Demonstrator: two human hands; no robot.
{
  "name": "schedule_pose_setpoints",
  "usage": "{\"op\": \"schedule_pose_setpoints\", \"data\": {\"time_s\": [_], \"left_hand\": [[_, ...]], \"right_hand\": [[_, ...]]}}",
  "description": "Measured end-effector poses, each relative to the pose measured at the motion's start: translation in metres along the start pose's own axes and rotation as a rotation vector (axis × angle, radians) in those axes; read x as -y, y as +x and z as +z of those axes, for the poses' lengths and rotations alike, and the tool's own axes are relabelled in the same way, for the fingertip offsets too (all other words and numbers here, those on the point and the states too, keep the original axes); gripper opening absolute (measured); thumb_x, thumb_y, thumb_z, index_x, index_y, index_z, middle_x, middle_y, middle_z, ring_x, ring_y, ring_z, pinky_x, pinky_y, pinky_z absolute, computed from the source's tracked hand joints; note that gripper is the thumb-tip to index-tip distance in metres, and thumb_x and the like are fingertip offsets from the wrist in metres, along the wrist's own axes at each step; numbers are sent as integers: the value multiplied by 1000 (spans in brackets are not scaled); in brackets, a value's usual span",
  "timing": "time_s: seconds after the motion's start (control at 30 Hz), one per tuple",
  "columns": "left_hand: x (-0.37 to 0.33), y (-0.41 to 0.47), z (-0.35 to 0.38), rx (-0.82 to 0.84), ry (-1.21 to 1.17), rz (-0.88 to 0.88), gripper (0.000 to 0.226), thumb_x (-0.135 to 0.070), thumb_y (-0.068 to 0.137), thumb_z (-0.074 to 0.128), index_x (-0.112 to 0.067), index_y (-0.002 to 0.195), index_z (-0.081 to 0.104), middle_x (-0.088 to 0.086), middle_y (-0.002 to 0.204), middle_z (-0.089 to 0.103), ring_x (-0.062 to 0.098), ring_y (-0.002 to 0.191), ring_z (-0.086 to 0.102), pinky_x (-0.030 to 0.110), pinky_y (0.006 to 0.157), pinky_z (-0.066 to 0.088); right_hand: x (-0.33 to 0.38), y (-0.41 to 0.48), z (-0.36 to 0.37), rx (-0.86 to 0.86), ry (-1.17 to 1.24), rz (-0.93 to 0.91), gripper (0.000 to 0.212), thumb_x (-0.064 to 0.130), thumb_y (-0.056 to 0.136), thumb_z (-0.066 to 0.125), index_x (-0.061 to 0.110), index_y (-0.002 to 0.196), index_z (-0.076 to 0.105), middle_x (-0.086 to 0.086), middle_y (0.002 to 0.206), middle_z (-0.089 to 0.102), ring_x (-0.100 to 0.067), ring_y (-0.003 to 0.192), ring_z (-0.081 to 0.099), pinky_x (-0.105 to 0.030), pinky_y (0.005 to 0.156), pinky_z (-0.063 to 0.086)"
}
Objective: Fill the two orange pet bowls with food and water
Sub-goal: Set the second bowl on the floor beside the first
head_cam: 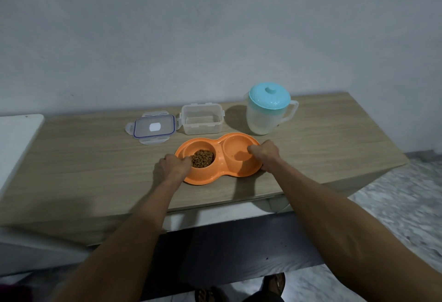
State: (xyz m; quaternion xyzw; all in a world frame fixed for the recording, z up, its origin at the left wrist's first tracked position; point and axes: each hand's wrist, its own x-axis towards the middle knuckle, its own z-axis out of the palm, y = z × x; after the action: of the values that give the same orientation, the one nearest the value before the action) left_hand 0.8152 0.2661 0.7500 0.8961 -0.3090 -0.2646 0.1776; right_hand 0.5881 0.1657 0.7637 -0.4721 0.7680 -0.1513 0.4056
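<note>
An orange double pet bowl (220,151) sits near the front of the wooden table (95,158). Its left bowl holds brown kibble (202,157); the right bowl (236,152) looks wet or filled with clear water, though I cannot tell for sure. My left hand (173,165) grips the dish's left rim, fingers curled over the edge by the kibble. My right hand (264,152) grips the right rim, thumb below the edge. Behind stand an empty clear food container (202,122), its lid (154,126) lying flat to the left, and a translucent pitcher with a blue lid (269,108).
A white surface (16,139) adjoins the table on the left. A grey wall rises right behind the table. The table's front edge lies just below the dish, with marbled floor (394,206) to the right and my sandalled feet (275,282) underneath.
</note>
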Motion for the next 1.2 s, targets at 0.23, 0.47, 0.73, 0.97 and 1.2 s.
{"op": "schedule_pose_setpoints", "data": {"time_s": [0.23, 0.47, 0.73, 0.97, 1.2], "left_hand": [[-6, -6, -3, 54, -63, 9, 41, -45, 82, 62, -7, 97, 63, 13, 94, 66, 34, 86, 67, 41, 76, 58], [-11, -23, 7, 106, -189, -25, 38, -42, 81, 69, -8, 96, 63, 11, 86, 70, 30, 76, 70, 44, 75, 61], [-52, -71, 41, 152, -254, 21, 41, -37, 79, 73, -8, 105, 60, 17, 115, 61, 35, 96, 66, 46, 68, 62], [-106, -146, 89, 186, -236, 107, 46, -41, 75, 74, -4, 100, 63, 22, 109, 66, 40, 90, 69, 42, 67, 61], [-168, -243, 155, 251, -172, 213, 49, -42, 77, 72, -1, 103, 65, 23, 107, 68, 40, 89, 70, 38, 61, 57]], "right_hand": [[-5, -7, -5, -34, 30, 17, 50, 29, 76, 73, 3, 116, 60, -17, 117, 61, -35, 106, 61, -49, 87, 57], [-30, -13, -22, -62, 71, 29, 46, 31, 75, 73, 4, 110, 62, -16, 113, 62, -35, 102, 61, -49, 86, 57], [-81, -20, -89, -114, 145, 26, 40, 31, 80, 72, 3, 108, 61, -15, 104, 64, -33, 93, 64, -48, 83, 59], [-146, -31, -186, -195, 221, 35, 40, 27, 75, 74, -1, 102, 64, -19, 108, 66, -35, 92, 67, -49, 70, 62], [-235, -38, -296, -255, 290, 90, 29, 22, 73, 72, 2, 90, 60, -17, 104, 63, -36, 93, 64, -50, 72, 61]]}}
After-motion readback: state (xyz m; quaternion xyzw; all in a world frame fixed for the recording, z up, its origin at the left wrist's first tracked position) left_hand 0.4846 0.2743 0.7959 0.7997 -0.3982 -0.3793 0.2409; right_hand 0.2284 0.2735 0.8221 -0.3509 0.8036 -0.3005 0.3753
